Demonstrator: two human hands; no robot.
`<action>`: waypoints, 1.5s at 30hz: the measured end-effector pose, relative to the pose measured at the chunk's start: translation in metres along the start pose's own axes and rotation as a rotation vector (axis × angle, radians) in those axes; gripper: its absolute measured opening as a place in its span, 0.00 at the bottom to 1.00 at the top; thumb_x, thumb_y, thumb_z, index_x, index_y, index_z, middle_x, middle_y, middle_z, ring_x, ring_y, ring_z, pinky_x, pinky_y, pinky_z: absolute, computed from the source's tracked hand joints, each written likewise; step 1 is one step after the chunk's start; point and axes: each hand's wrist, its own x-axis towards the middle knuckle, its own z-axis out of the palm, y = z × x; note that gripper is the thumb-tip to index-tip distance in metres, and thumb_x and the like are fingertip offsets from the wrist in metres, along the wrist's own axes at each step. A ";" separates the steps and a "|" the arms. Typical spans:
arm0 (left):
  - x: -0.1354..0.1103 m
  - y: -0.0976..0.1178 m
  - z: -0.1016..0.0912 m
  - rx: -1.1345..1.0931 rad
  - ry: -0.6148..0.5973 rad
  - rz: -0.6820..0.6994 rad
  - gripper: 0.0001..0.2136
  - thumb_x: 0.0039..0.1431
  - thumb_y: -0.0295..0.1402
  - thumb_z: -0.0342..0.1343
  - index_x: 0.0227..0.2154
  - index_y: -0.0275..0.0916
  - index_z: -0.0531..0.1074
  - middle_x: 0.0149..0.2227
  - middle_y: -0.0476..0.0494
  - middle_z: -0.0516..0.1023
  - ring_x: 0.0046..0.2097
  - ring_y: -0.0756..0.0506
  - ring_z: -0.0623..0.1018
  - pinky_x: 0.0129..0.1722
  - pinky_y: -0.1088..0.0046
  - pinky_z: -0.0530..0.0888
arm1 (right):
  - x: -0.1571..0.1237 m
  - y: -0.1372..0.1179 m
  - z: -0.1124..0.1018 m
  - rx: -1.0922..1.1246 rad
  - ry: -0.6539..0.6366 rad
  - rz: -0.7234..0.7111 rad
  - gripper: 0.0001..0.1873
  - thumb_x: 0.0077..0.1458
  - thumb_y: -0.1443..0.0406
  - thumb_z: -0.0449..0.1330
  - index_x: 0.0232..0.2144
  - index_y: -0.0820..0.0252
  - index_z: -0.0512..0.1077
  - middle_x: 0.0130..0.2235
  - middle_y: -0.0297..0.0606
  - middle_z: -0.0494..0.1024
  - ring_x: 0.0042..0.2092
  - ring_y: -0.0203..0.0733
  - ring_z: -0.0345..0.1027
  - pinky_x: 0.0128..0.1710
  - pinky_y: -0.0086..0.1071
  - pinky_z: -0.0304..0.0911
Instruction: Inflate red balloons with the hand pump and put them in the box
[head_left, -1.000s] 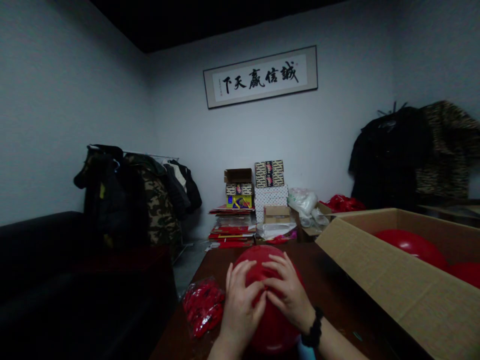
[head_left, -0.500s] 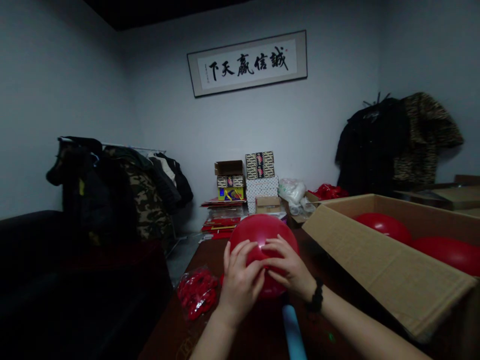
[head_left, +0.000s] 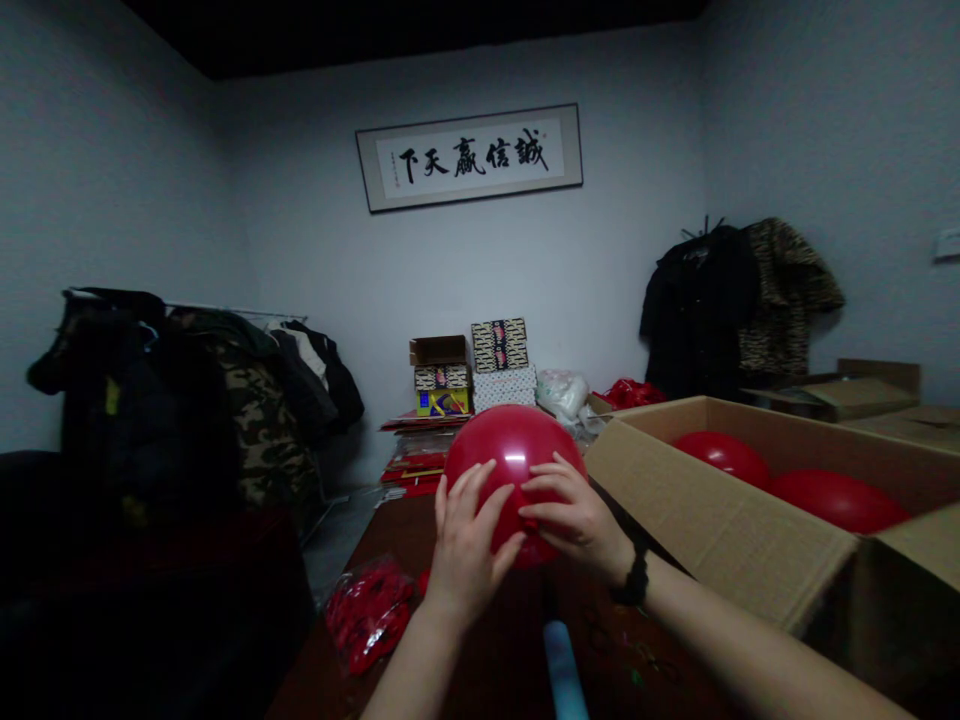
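Observation:
A round, inflated red balloon [head_left: 517,435] is held up over the table between my hands. Along its left near side, my left hand [head_left: 469,540] rests with fingers spread against the rubber and thumb pointing right. My right hand [head_left: 577,515], a black band on its wrist, grips the near right side; a small dark red bit, perhaps the neck, shows by its fingertips. Beneath the balloon a light blue tube [head_left: 564,670] points toward me. A clear bag of red balloons [head_left: 370,615] lies left of my left forearm.
On the right stands an open cardboard box [head_left: 720,520] with red balloons [head_left: 836,500] inside. Stacked boxes [head_left: 501,345] and red flat packs [head_left: 420,450] sit at the table's far end. Clothes [head_left: 255,390] hang on a rack at left, coats [head_left: 697,300] at right.
The thumbs and fingers, close together at the balloon's near middle before, are now further apart. The balloon is still between both hands. My view has tilted up and turned slightly right.

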 end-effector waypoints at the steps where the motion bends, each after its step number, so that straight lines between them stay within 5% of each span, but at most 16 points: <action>1: 0.004 0.001 0.002 0.007 -0.008 0.013 0.23 0.51 0.34 0.58 0.52 0.45 0.66 0.60 0.36 0.62 0.60 0.35 0.60 0.60 0.44 0.50 | 0.000 0.002 -0.005 -0.025 0.003 -0.013 0.14 0.53 0.65 0.58 0.44 0.47 0.69 0.47 0.34 0.74 0.56 0.43 0.58 0.60 0.55 0.49; 12: 0.069 0.030 0.038 -0.047 0.046 0.098 0.39 0.46 0.42 0.61 0.61 0.42 0.52 0.65 0.30 0.50 0.65 0.32 0.51 0.59 0.42 0.47 | -0.008 0.037 -0.090 -0.279 -0.064 -0.085 0.11 0.55 0.63 0.57 0.41 0.47 0.71 0.49 0.34 0.73 0.60 0.41 0.54 0.60 0.55 0.48; 25: 0.128 0.093 0.093 -0.249 0.071 0.127 0.41 0.50 0.48 0.56 0.63 0.41 0.45 0.66 0.29 0.43 0.65 0.31 0.45 0.58 0.40 0.47 | -0.065 0.068 -0.187 -0.509 -0.102 -0.030 0.14 0.55 0.66 0.57 0.45 0.49 0.70 0.56 0.39 0.68 0.64 0.48 0.45 0.59 0.57 0.50; 33: 0.150 0.141 0.145 -0.396 -0.056 0.167 0.39 0.55 0.50 0.49 0.64 0.42 0.39 0.67 0.34 0.39 0.66 0.34 0.43 0.59 0.49 0.53 | -0.116 0.076 -0.230 -0.619 -0.255 0.030 0.16 0.54 0.60 0.57 0.47 0.52 0.68 0.59 0.42 0.63 0.65 0.50 0.42 0.59 0.60 0.49; 36: 0.153 0.162 0.145 -0.406 -0.034 0.200 0.38 0.55 0.49 0.49 0.64 0.43 0.39 0.68 0.37 0.36 0.66 0.35 0.41 0.60 0.49 0.51 | -0.126 0.071 -0.245 -0.613 -0.310 0.103 0.26 0.52 0.53 0.57 0.52 0.53 0.63 0.62 0.45 0.57 0.65 0.53 0.39 0.60 0.61 0.44; 41: 0.162 0.190 0.136 -0.378 -0.037 0.309 0.37 0.55 0.48 0.50 0.64 0.46 0.40 0.68 0.40 0.37 0.66 0.36 0.41 0.61 0.47 0.49 | -0.117 0.076 -0.262 -0.612 -0.198 0.289 0.32 0.54 0.50 0.53 0.59 0.52 0.54 0.65 0.44 0.48 0.66 0.53 0.35 0.61 0.60 0.38; 45: 0.172 0.204 0.139 -0.361 -0.071 0.386 0.36 0.56 0.47 0.49 0.64 0.46 0.40 0.68 0.40 0.39 0.66 0.37 0.42 0.61 0.48 0.48 | -0.106 0.090 -0.271 -0.532 -0.051 0.415 0.29 0.57 0.51 0.49 0.58 0.56 0.56 0.64 0.45 0.52 0.65 0.48 0.40 0.63 0.52 0.42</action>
